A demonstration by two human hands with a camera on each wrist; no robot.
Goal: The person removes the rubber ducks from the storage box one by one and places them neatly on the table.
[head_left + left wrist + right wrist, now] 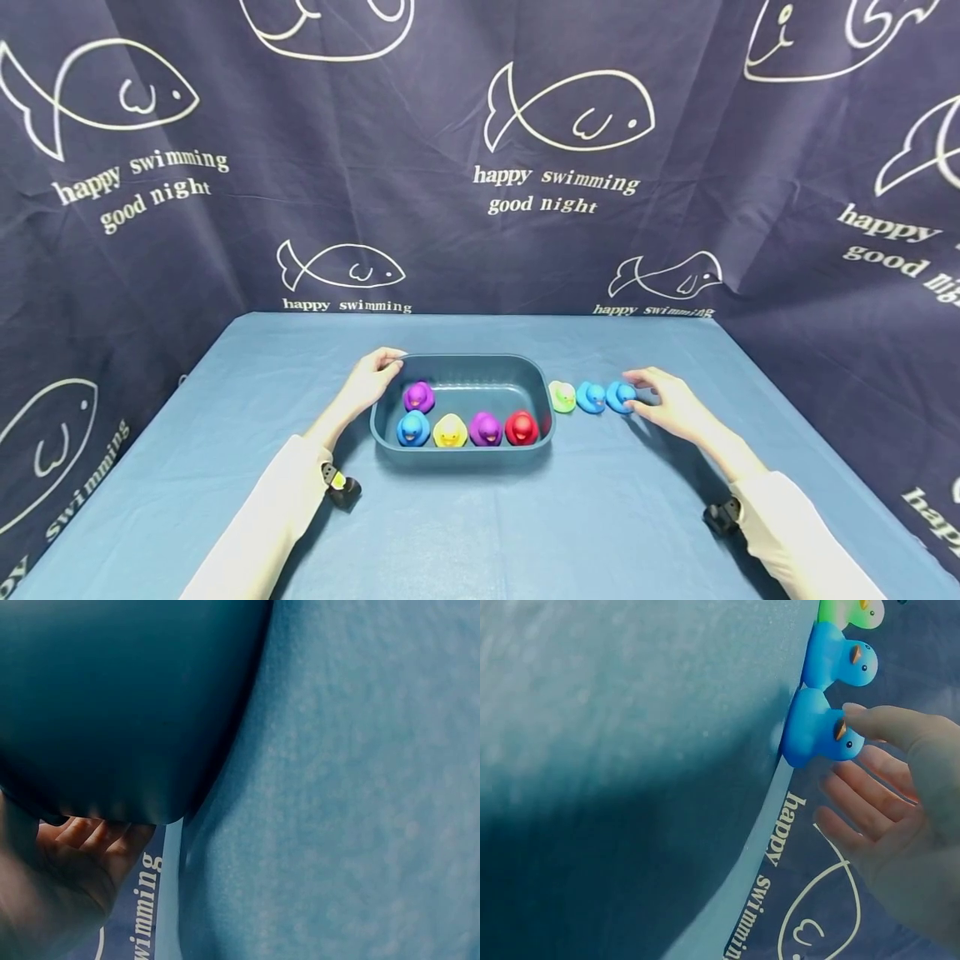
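My left hand (372,377) grips the far left corner of a dark teal plastic bin (465,457); in the left wrist view its fingers (94,834) show at the bin's end. Inside sit a purple duck (418,397) at the back and, along the front, a blue duck (413,428), a yellow duck (450,432), another purple duck (486,430) and a red duck (522,428). At the right end of a row outside, my right hand (671,406) spreads its thumb and fingers around a blue duck (810,731), the thumb tip right at its head.
Between that duck and the bin stand a second blue duck (591,397) and a yellow-green duck (562,397), lined up along the bin's right side. A blue cloth covers the table (600,525). Behind it hangs a dark curtain (450,200) printed with fish and lettering.
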